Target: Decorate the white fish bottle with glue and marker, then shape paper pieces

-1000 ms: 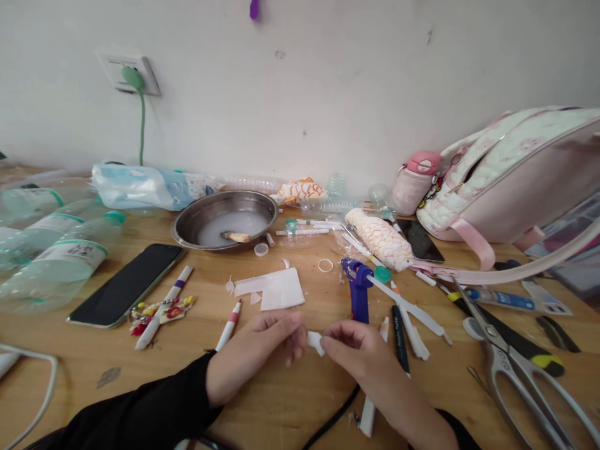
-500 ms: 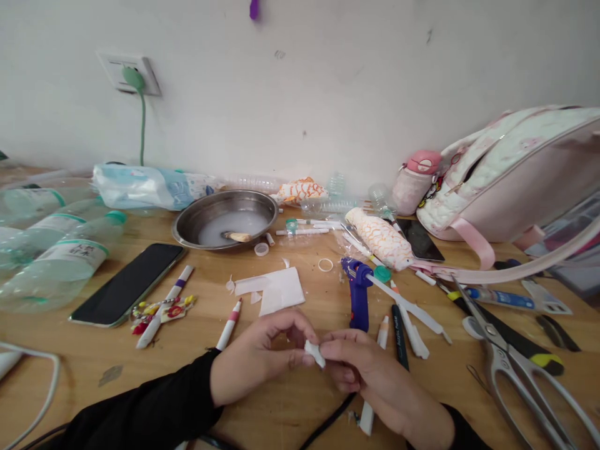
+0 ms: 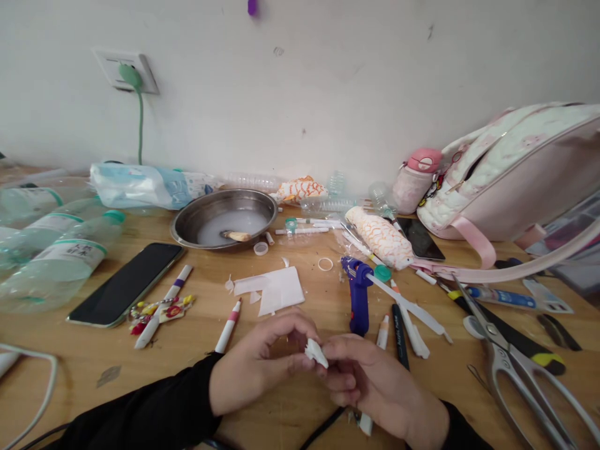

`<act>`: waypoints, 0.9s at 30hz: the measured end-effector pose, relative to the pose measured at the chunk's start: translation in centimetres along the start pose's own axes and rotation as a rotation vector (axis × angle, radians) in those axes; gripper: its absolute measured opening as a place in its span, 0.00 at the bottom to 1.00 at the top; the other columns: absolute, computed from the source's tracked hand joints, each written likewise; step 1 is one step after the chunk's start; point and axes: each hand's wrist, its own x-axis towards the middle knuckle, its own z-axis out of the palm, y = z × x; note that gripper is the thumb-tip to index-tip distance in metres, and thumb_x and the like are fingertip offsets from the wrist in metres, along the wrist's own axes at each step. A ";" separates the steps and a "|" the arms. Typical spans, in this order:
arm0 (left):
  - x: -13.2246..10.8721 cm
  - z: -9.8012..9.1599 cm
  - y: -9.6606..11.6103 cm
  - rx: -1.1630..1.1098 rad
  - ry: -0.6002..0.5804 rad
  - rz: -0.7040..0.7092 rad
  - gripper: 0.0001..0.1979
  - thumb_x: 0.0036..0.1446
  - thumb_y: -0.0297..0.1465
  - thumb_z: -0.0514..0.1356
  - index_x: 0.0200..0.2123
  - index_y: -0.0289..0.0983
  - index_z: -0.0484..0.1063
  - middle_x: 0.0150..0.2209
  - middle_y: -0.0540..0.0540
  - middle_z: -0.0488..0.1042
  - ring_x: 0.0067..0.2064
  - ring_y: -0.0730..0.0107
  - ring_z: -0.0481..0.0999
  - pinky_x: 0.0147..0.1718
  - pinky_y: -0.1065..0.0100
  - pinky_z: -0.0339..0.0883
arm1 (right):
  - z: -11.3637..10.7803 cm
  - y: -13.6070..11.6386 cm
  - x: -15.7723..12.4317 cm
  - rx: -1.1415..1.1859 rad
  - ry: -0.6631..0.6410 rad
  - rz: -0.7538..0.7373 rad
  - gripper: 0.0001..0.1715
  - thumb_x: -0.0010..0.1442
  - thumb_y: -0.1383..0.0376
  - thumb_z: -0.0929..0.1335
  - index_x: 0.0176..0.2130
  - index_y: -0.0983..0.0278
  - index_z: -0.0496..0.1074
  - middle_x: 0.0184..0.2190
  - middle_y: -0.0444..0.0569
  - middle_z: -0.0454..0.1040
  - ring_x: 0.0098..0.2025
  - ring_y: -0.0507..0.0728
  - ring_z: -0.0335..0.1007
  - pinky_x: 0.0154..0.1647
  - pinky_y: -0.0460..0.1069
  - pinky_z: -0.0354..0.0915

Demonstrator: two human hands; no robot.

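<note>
Between my two hands is a small crumpled white piece (image 3: 317,353), perhaps paper; its exact material is hard to make out. My left hand (image 3: 262,359) pinches it from the left between thumb and fingers. From the right, my right hand (image 3: 375,375) grips its other side, fingers curled underneath. Just beyond lies a cut white sheet (image 3: 281,290) with small scraps around it. A blue glue gun (image 3: 359,300) with a white stick rests behind my right hand. A red-banded marker (image 3: 229,326) lies beside my left hand.
A metal bowl (image 3: 225,219) of cloudy liquid holds a brush. Two orange-patterned white fish shapes, one nearer (image 3: 379,237), lie behind. Large scissors (image 3: 506,362) and a backpack (image 3: 515,169) are right; a phone (image 3: 129,284) and plastic bottles (image 3: 70,262) are left.
The white piece has been turned slightly between my fingers, showing a more folded, ragged side. My right-hand fingers have shifted a little; both hands stay in place.
</note>
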 end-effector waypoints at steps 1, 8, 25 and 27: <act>0.1 0.0 0.1 0.007 0.002 0.006 0.05 0.53 0.32 0.60 0.32 0.37 0.71 0.33 0.47 0.69 0.37 0.66 0.68 0.40 0.66 0.61 | 0.0 0.0 0.0 -0.013 0.011 0.000 0.04 0.51 0.70 0.66 0.27 0.70 0.69 0.21 0.40 0.61 0.16 0.41 0.41 0.15 0.39 0.37; 0.2 -0.1 0.3 0.023 0.007 0.026 0.08 0.51 0.35 0.61 0.30 0.35 0.72 0.30 0.47 0.70 0.34 0.67 0.68 0.37 0.66 0.61 | 0.1 0.4 0.1 -0.139 0.111 -0.067 0.05 0.46 0.67 0.69 0.24 0.69 0.69 0.15 0.35 0.53 0.16 0.42 0.37 0.16 0.41 0.36; 0.7 0.5 0.3 -0.246 0.092 -0.368 0.12 0.48 0.38 0.59 0.24 0.35 0.65 0.21 0.56 0.63 0.24 0.77 0.60 0.27 0.71 0.54 | 0.6 1.1 0.5 -0.962 0.529 -0.387 0.09 0.48 0.60 0.66 0.25 0.65 0.68 0.16 0.38 0.56 0.21 0.49 0.50 0.21 0.45 0.48; 0.7 0.5 0.4 -0.249 0.103 -0.378 0.12 0.49 0.39 0.58 0.23 0.35 0.65 0.20 0.56 0.63 0.23 0.77 0.60 0.28 0.71 0.54 | 0.7 1.0 0.4 -0.987 0.532 -0.412 0.09 0.49 0.61 0.65 0.25 0.65 0.68 0.17 0.38 0.56 0.21 0.49 0.50 0.21 0.45 0.48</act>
